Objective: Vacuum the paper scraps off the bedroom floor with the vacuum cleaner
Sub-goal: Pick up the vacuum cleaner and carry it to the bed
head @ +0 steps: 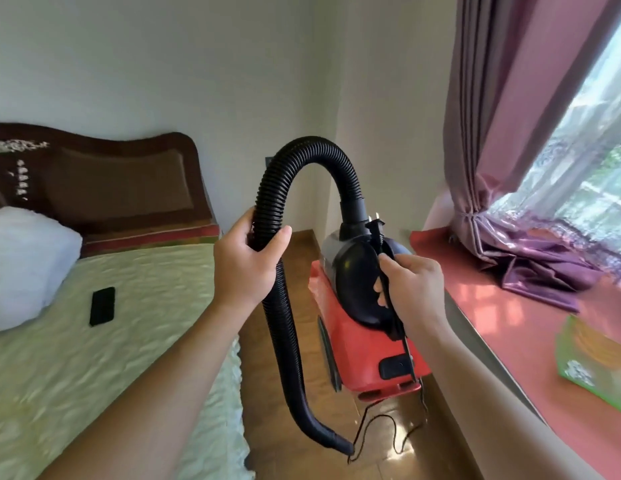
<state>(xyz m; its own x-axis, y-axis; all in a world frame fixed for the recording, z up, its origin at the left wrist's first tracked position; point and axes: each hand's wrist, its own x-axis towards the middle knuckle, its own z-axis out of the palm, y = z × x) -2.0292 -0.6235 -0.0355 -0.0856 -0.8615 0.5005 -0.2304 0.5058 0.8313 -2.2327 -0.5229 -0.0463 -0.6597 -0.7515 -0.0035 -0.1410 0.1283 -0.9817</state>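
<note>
Left hand [245, 261] grips hose [271, 202] beside vacuum [368, 348] | right hand [413, 289] clasps cord [408, 355] atop it | risk: slack cord below may snag

On my remote feed the bed [129, 341] runs off the left and bottom edges, its pillow [25, 265] clipped at the left. My left grip [246, 258] curls out of sight behind the hose [278, 188]; my right grip [413, 292] covers part of the vacuum cleaner [364, 348]. On the window ledge [492, 306], a green box [593, 358] is cut by the right edge, its print too blurred to read.
</note>
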